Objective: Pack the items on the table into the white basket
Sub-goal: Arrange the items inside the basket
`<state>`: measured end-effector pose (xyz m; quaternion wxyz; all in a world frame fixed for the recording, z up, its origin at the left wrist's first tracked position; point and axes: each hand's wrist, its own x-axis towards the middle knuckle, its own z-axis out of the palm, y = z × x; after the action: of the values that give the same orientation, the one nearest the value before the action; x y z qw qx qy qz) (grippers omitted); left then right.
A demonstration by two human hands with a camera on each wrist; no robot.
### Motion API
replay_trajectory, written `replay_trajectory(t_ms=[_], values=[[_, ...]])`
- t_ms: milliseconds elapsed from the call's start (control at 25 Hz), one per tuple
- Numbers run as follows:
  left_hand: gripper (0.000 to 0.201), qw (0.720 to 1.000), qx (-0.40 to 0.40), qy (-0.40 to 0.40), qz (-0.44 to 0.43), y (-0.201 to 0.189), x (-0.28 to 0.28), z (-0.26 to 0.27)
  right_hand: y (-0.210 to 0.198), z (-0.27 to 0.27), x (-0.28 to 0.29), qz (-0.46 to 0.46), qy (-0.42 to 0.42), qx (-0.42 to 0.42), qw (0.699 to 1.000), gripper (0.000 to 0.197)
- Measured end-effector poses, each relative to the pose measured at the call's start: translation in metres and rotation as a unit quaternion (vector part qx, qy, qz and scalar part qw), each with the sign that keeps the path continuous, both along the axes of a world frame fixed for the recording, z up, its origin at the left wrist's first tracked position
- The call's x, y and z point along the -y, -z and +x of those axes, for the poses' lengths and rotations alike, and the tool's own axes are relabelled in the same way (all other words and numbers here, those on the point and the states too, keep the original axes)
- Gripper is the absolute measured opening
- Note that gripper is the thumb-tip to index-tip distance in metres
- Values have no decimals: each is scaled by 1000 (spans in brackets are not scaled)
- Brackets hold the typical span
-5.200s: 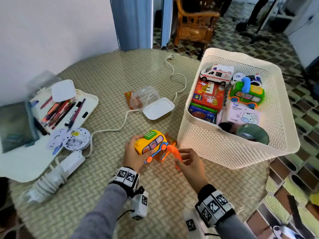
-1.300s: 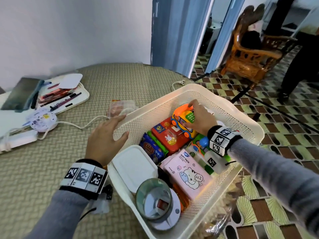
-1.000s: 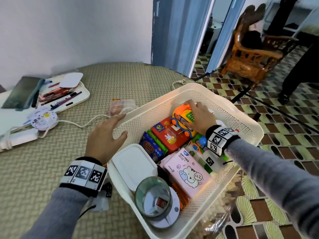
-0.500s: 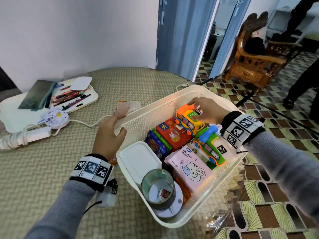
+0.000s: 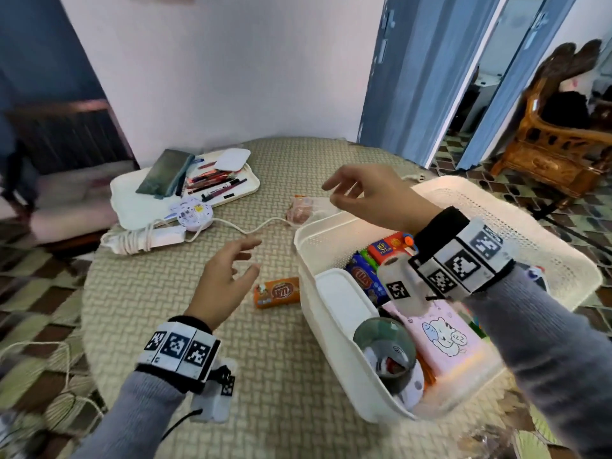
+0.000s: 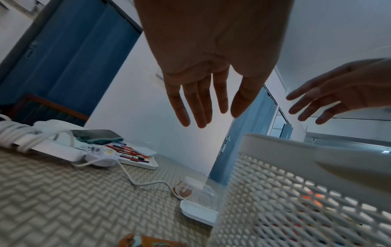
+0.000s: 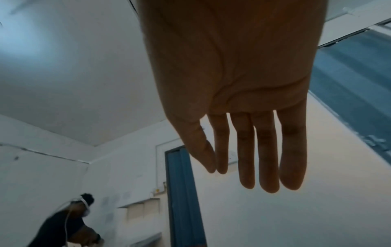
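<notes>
The white basket [image 5: 331,228] stands on the right of the table. In it lie a pink tissue pack [image 5: 443,339], a tape roll [image 5: 385,346], a white lidded box [image 5: 341,299] and snack packets [image 5: 364,279]. An orange snack packet [image 5: 277,292] lies on the table against the basket's left wall. A clear plastic container [image 5: 304,210] sits behind the basket's far left corner. My left hand [image 5: 253,255] hovers open over the table, just left of the orange packet. Above that far left corner my right hand [image 5: 331,195] is raised, fingers loose and empty. Both wrist views show straight, empty fingers [image 6: 198,107] [image 7: 245,158].
A white tray [image 5: 246,190] with pens and a dark notebook sits at the back left. A power strip [image 5: 149,238], a round white device [image 5: 193,215] and their cord cross the table's middle. A wooden chair [image 5: 546,154] stands beyond the basket. Another person [image 7: 69,217] is far off.
My right hand has let go of the yellow toy bus and risen out of the basket. My left hand has come off the basket rim. The orange packet has come into view.
</notes>
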<state>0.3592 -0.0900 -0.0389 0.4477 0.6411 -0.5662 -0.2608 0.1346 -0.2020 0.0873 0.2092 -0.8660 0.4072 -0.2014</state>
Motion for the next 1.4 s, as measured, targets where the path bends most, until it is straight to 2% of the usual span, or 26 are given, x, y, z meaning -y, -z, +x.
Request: replay_trajectory(t_ms=[240,520,640,760,880,1200,1280,1400], values=[[31,999,-5,5,39,16,-36,84,27,100,-47,21,-2,48,999,12],[27,996,-10,40,84,41,-67,177,119,183,-100,164,31,4,986,13],[25,992,-22,63,111,54,-74,194,156,188,-119,202,53,-41,977,17],[24,988,-31,89,126,64,-75,196,186,180,-127,240,62,-47,968,17],[26,983,-36,109,140,72,-67,191,212,167,-119,235,106,-67,964,19],[24,973,-51,139,177,80,-22,175,257,155,-37,198,216,-104,950,43],[23,972,-55,141,180,80,-8,171,262,158,-19,183,224,-160,944,45],[23,971,-57,148,178,80,12,166,266,165,-5,154,189,-247,938,52]])
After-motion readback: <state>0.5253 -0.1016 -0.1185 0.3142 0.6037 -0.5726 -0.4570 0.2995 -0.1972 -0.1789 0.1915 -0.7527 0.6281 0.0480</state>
